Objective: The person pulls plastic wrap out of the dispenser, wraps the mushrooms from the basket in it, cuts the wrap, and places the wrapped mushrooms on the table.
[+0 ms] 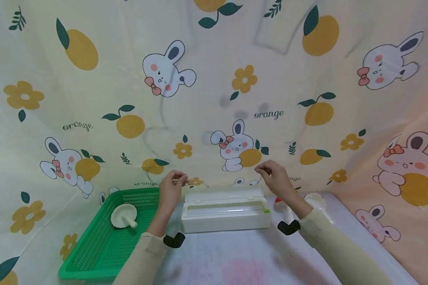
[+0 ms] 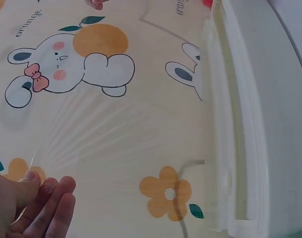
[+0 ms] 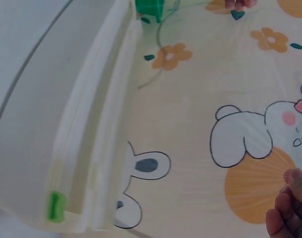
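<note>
A long white cling film dispenser (image 1: 226, 223) stands on the table with its lid raised and a green slider (image 1: 266, 211) at its right end. Clear cling film (image 2: 91, 131) stretches up from it, creased into fan-like folds in the left wrist view. My left hand (image 1: 172, 189) pinches the film's left side between thumb and fingers, above the box's left end. Over the right end, my right hand (image 1: 274, 177) pinches the other side, its fingertips (image 3: 293, 177) also showing in the right wrist view. Both hands are raised higher than the box.
To the left lies a green plastic basket (image 1: 69, 261) holding a white round piece with a short handle (image 1: 123, 215). Behind my right forearm are a small red item (image 1: 279, 202) and a whitish rounded thing (image 1: 315, 201). A printed cloth hangs behind the table.
</note>
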Available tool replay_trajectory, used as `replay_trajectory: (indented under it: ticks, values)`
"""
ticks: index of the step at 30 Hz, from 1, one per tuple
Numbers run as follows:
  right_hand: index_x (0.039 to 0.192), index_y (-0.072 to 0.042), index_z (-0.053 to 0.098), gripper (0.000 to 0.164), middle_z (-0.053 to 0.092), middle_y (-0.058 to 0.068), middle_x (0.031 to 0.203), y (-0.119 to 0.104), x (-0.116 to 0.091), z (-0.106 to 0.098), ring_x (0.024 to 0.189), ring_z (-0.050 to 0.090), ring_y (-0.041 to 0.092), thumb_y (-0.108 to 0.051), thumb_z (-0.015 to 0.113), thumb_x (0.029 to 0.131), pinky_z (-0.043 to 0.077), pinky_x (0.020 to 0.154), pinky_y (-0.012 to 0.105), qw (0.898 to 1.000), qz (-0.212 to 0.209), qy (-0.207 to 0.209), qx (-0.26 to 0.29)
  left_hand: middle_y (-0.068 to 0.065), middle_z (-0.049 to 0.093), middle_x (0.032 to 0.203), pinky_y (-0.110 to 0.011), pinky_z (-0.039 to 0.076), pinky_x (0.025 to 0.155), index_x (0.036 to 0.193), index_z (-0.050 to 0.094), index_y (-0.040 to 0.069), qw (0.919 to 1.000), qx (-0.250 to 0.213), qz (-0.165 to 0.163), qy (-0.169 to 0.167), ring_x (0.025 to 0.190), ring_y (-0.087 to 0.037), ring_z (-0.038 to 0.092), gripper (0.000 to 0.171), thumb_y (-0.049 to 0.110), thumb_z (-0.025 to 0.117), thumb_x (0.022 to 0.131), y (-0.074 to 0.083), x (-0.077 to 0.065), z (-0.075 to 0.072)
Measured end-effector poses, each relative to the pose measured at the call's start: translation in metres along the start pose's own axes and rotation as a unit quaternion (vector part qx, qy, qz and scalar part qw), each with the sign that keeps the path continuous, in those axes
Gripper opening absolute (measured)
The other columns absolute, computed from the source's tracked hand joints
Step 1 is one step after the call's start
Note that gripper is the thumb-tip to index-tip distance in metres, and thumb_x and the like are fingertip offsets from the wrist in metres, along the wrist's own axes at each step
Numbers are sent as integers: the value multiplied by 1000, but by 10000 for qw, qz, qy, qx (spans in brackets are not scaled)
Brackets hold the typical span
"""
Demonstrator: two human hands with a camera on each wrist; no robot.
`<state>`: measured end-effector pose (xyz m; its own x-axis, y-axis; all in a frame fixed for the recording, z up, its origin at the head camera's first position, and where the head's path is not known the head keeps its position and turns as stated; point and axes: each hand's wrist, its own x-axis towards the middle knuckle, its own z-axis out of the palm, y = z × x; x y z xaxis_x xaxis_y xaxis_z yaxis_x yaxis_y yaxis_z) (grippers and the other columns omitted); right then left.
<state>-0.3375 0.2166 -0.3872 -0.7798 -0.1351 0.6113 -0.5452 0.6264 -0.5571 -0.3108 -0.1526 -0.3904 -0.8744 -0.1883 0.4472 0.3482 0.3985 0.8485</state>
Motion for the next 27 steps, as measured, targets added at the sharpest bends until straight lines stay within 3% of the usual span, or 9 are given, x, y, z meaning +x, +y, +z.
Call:
replay_trajectory:
  ticks: [6,14,27]
  values:
    - [112,-3,75,11,71,12,106,-7,7,-5,89,63,25,-4,73,102,50,77,13,9998,-69,96,-130,-13,74,104,-46,63,92,109,71,6,10000,-2,-53,77,94,-26,78,10,14,67,107,12,2,-2]
    - [113,-2,75,12,71,13,108,-16,14,-11,88,64,25,-2,72,102,50,78,11,9998,-108,176,-72,-12,74,105,-39,63,91,110,71,6,9998,-1,43,207,95,-25,78,9,13,67,107,20,6,-4]
    - [112,0,76,12,72,14,103,-27,22,-18,87,64,26,0,75,99,47,76,8,9982,-307,515,38,-12,75,108,-38,62,95,112,71,5,9985,-335,207,373,98,-25,78,13,17,68,107,31,6,-6]
